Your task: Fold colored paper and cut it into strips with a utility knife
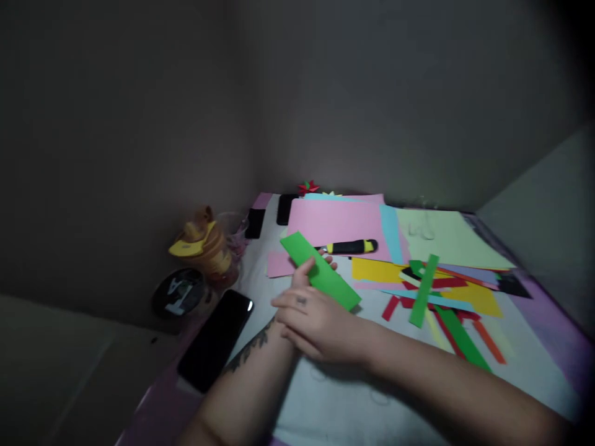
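Observation:
My left hand (304, 272) is closed on a bright green strip of paper (328, 275), its thumb on top and its fingertips showing past the far edge. The strip slants above the table. Crossing over from the right, my right hand (320, 319) lies across my left wrist with its fingers a little apart and slightly bent; its thumb is hidden. Just beyond the green strip, a black and yellow utility knife (352, 247) rests on pink paper (334, 220).
Several coloured strips lie piled at right, among them a green strip (424, 291) and yellow paper (376, 269). Pale green sheets (446, 232) lie behind. At left are a black phone (216, 337), a round dark lid (180, 293) and an orange container (211, 251). A red paper star (308, 188) sits at the back.

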`<state>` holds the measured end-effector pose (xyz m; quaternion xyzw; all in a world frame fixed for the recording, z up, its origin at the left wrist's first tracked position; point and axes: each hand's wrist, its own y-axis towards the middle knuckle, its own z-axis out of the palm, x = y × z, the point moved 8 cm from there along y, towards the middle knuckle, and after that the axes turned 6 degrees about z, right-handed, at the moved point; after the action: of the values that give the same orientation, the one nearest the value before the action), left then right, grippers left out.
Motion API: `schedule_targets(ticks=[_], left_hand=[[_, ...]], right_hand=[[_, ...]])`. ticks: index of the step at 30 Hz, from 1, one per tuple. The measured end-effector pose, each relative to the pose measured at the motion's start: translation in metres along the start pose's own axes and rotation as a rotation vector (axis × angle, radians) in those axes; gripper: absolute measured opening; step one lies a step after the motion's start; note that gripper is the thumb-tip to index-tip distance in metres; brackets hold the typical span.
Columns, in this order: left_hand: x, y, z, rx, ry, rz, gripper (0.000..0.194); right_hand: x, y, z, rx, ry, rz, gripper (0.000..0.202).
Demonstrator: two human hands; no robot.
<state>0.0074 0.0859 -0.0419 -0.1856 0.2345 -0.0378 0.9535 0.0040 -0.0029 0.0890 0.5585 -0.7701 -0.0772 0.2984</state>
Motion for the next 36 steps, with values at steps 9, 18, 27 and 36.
schedule_targets(ticks=[9, 18, 27, 36], left_hand=[[0.007, -0.006, 0.015, 0.180, 0.040, -0.163, 0.042], [0.022, -0.011, 0.026, 0.340, 0.091, -0.186, 0.046], [0.021, -0.012, 0.024, 0.213, 0.040, -0.230, 0.035], [0.031, -0.018, 0.023, 0.226, 0.031, -0.303, 0.043]], right_hand=[[-0.080, -0.152, -0.066, -0.286, -0.048, 0.283, 0.050], [-0.134, -0.158, 0.006, -0.376, 1.042, 1.007, 0.032], [-0.112, -0.147, -0.026, -0.263, 0.472, 0.620, 0.020], [-0.077, -0.140, -0.036, -0.286, -0.097, 0.175, 0.030]])
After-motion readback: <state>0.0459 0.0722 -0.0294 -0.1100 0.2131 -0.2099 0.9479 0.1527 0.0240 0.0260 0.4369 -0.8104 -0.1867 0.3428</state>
